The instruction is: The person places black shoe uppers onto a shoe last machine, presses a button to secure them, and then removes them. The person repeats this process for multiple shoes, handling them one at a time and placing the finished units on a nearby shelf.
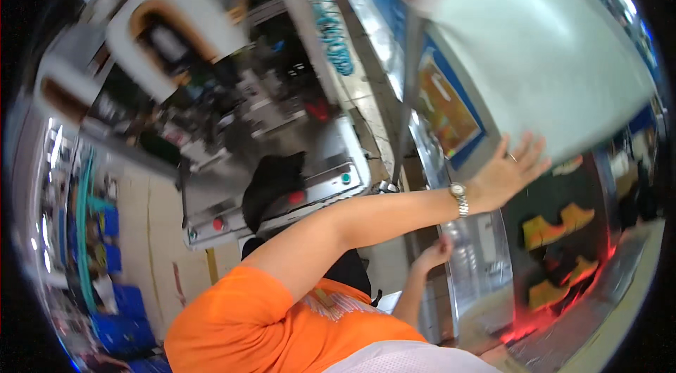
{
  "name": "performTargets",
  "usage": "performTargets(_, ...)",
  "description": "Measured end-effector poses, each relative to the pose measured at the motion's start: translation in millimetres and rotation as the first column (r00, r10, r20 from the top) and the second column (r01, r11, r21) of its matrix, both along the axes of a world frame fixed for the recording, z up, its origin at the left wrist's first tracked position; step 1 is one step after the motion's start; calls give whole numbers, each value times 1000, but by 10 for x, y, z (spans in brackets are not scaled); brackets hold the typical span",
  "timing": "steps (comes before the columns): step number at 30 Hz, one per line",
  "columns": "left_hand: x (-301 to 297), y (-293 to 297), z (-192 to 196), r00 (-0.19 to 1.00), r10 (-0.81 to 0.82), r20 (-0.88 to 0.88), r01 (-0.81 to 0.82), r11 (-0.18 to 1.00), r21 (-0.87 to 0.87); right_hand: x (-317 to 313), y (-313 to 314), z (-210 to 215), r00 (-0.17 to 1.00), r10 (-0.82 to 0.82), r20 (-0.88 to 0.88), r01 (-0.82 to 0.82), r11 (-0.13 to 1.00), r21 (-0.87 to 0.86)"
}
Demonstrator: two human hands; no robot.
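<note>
OK so using the big pale hood (549, 56) as the reference point, left to right. Way off to the left of the hood there are some blue bins (127, 324) down by the floor. Next comes a whitish machine (176, 21) with brown-lined arches, a bit blurry, well left of the hood. Its counter (327, 154) has red and green buttons along the near edge, plus a floppy black thing (274, 186) lying on it. A teal coiled hose (331, 21) hangs left of the hood too, and closer in there's a metal pole (407, 105) standing between machine and hood, so that's kind of in the way.

The right hand (433, 253) is below and left of the hood, beside a shiny panel (461, 253). Its fingers look curled but it's blurry, can't tell if they've got anything. A blue-edged board (451, 109) sits just left of the hood. The left hand (510, 169), with a watch (459, 200) on the wrist, is up at the hood's lower edge, fingers spread wide; can't tell if it's touching. Yellow shoe pieces (542, 231) sit below the hood on a dark bed (520, 281), with a red glow beside them.
</note>
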State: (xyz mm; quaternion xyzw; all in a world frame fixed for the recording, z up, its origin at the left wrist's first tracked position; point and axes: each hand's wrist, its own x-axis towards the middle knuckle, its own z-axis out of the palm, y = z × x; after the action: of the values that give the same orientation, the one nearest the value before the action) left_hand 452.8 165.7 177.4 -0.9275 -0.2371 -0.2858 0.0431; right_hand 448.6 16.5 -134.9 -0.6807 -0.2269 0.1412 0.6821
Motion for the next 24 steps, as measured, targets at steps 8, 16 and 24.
performTargets(8, -1791, -639, -6, 803, 58, 593, 444, 607, -660, -808, 83, 1108, 745, 642, 182, -637, 765, -96)
performTargets(16, -3872, -1520, -196, 600, 601, 528, 84, 609, -788, -1529, 873, 2992, 661, 583, 473, -730, 645, 225)
performTargets(24, -4450, -1937, 139, 437, 655, 616, -300, 752, -587, -2460, 912, 4519, 533, 371, 761, -824, 431, 367)
